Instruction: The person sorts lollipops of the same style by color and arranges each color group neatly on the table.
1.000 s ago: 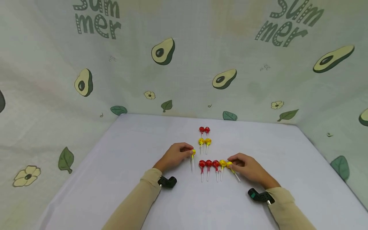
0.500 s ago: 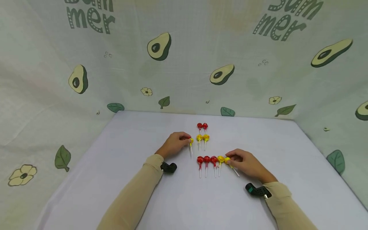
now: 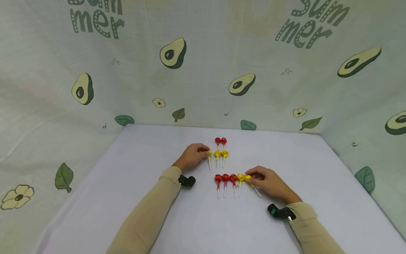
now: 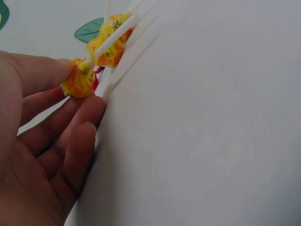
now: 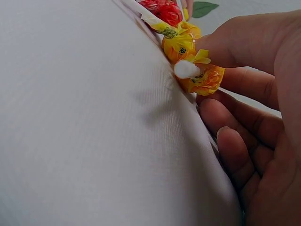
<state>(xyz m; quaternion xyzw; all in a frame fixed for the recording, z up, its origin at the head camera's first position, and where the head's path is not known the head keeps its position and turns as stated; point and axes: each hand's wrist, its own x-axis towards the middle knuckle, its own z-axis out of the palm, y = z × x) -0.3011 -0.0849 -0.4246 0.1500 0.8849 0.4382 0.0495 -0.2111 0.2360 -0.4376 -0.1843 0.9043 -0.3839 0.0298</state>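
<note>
My left hand [image 3: 192, 156] pinches a yellow-wrapped lollipop [image 4: 80, 80] by its head between thumb and fingers. Its white stick points toward me, just left of a pair of yellow lollipops [image 3: 224, 154] in the head view. Behind that pair lie two red lollipops [image 3: 223, 140]. My right hand [image 3: 269, 181] holds the head of another yellow lollipop [image 5: 207, 81], its stick slanting to the right. This one sits at the right end of a nearer row, against a yellow lollipop [image 3: 240, 177]. Three red lollipops [image 3: 225, 177] fill the row's left part.
A white-covered table [image 3: 196, 218] carries all the lollipops. Behind and beside it hangs a pale cloth [image 3: 203, 70] printed with avocados, leaves and flowers. Each wrist wears a dark camera band [image 3: 281, 212].
My left hand has moved away from me with its yellow lollipop, from near the front row up beside the yellow pair. My right hand keeps its place at the row's end.
</note>
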